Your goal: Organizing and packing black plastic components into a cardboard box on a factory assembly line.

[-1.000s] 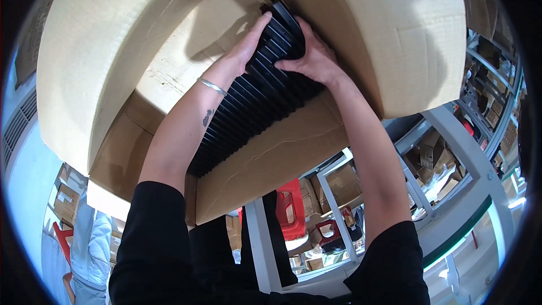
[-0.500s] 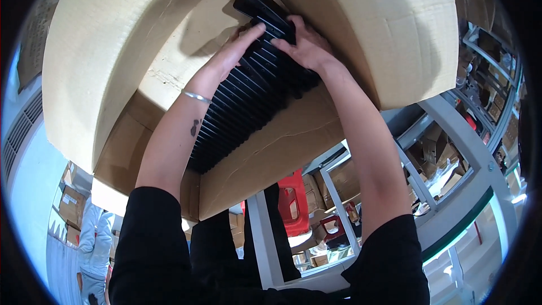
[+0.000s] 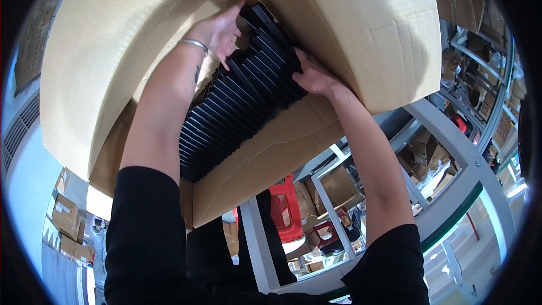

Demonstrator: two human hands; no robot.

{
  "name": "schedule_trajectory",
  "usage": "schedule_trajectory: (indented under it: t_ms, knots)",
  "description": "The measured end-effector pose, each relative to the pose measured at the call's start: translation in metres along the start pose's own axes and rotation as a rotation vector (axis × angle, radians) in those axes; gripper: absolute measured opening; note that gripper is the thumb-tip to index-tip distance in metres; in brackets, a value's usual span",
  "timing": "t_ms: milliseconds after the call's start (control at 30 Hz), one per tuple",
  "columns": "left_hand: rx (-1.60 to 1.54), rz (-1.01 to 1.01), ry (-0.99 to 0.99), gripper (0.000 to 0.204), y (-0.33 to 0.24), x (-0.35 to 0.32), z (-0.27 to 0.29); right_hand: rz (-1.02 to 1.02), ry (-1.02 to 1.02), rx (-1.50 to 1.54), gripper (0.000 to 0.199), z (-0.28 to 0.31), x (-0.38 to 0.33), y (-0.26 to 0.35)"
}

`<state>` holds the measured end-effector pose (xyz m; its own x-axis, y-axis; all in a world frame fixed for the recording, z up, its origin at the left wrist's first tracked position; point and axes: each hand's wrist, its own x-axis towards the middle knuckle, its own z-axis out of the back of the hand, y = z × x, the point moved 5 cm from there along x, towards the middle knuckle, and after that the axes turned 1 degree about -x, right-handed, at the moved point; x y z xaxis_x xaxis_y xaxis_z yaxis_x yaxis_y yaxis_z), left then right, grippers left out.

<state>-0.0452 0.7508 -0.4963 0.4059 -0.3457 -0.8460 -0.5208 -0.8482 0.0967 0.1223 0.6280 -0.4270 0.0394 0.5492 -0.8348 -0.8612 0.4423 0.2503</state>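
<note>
A tight row of black slotted strips point(image 3: 237, 96), like metal or plastic profiles, lies inside a large open cardboard box point(image 3: 259, 166). A few strips at the far end point(image 3: 265, 22) stick out past the others. My left hand point(image 3: 221, 29) is at the row's far left side, its fingers spread apart and a fingertip close to the strips. I cannot see whether it touches them. My right hand point(image 3: 315, 76) is at the row's right end by the box wall, thumb and fingers closed around the strips' ends. Some of its fingers are hidden.
Box flaps point(image 3: 389, 34) stand up on the left and right. Below the box are a grey metal frame point(image 3: 262, 243) and a red plastic stool point(image 3: 287, 209). Racks with cartons point(image 3: 480, 96) stand at the right; more cartons point(image 3: 66, 214) are at the lower left.
My left hand has come off the strips and moved left and away, its fingers spreading. My right hand has slid slightly down and right along the row's end. The view has shifted a little.
</note>
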Motion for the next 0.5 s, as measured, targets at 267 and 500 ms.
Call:
schedule_trajectory:
  t_ms: [267, 500]
  knots:
    - [0.328, 0.112, 0.106, 0.111, -0.01, 0.008, -0.021, -0.02, -0.111, 0.665, 0.072, -0.018, 0.01, -0.001]
    - [0.229, 0.12, -0.01, 0.109, -0.001, 0.004, -0.042, -0.421, -0.032, 0.999, 0.072, -0.034, 0.002, -0.023]
